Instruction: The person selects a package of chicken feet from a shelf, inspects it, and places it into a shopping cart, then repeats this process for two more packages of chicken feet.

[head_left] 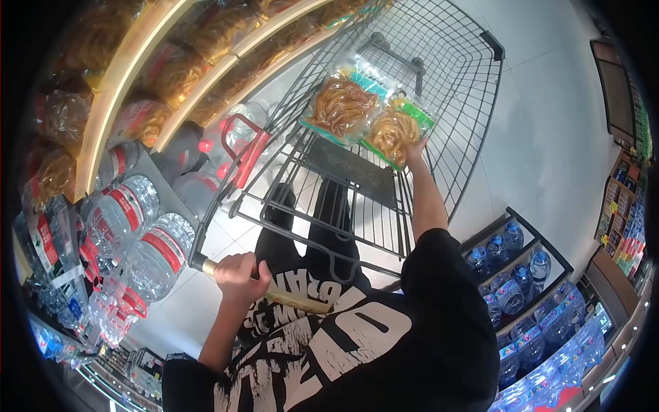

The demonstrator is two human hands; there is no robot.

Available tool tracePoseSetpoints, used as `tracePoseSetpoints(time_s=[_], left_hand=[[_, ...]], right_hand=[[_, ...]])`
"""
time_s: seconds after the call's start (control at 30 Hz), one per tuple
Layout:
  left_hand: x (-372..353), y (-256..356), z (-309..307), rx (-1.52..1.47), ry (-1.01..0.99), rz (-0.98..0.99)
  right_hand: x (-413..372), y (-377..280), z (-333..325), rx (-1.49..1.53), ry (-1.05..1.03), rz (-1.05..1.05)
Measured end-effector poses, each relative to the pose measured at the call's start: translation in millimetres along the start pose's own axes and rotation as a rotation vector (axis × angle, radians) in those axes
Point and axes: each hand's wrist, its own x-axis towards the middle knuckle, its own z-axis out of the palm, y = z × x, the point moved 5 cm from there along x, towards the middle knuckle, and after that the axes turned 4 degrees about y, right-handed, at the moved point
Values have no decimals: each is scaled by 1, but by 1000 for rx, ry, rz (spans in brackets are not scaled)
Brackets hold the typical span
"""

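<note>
My left hand (pixel 238 276) is closed around the yellow handle (pixel 292 299) of a wire shopping cart (pixel 439 75). My right hand (pixel 414 150) reaches forward into the cart and grips a clear snack bag with a green label (pixel 395 130). A second snack bag with a teal label (pixel 341 104) lies in the cart right beside it, touching it.
Shelves on the left (pixel 130 75) hold bagged snacks above large water bottles (pixel 144 240) with red labels and handles. A lower rack of blue-capped water bottles (pixel 522 275) stands at the right. Pale tiled floor (pixel 549 137) stretches ahead of the cart.
</note>
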Motion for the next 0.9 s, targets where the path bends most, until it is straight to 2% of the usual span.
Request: tracePoseSetpoints(time_s=[0.07, 0.1, 0.17, 0.2, 0.27, 0.3, 0.43, 0.5, 0.53, 0.6, 0.67, 0.73, 0.77, 0.8, 0.87, 0.9], left_hand=[[-3, 2, 2, 11, 2, 16], [-4, 3, 3, 20, -2, 30], [-3, 7, 3, 20, -14, 17], [-2, 9, 2, 15, -25, 7], [-3, 9, 1, 19, -21, 16], [-2, 10, 1, -3, -16, 26], [-2, 13, 3, -4, -14, 13], [-3, 8, 16, 74, -62, -23], [-2, 8, 19, 72, -112, -40], [-1, 10, 19, -30, -107, -29], [3, 20, 9, -18, -100, 21], [0, 17, 14, -67, -59, 11], [-1, 15, 22, -55, -64, 48], [-2, 14, 23, -186, 5, 118], [3, 18, 18, -105, -50, 103], [4, 17, 18, -178, 8, 125]], right_hand=[[5, -4, -1, -77, 83, -156], [8, -3, -1, -72, 82, -160], [5, 0, -7, -284, 124, -203], [0, 4, -7, -276, 132, -201], [-26, -3, -8, -341, 310, 66], [-29, -2, -5, -480, 300, 77], [-72, -41, -8, -515, 285, -113], [-69, -64, -2, -739, 165, -282], [-77, -86, -1, -716, 170, -310], [-117, -129, 14, -377, -106, -495], [-160, -176, 41, -324, -174, -599], [-248, -232, 76, -208, -408, -907], [-291, -249, 93, -297, -423, -1054], [-336, -263, 109, -383, -433, -1205], [-432, -277, 137, -475, -596, -1293], [-470, -277, 153, -420, -839, -1189]])
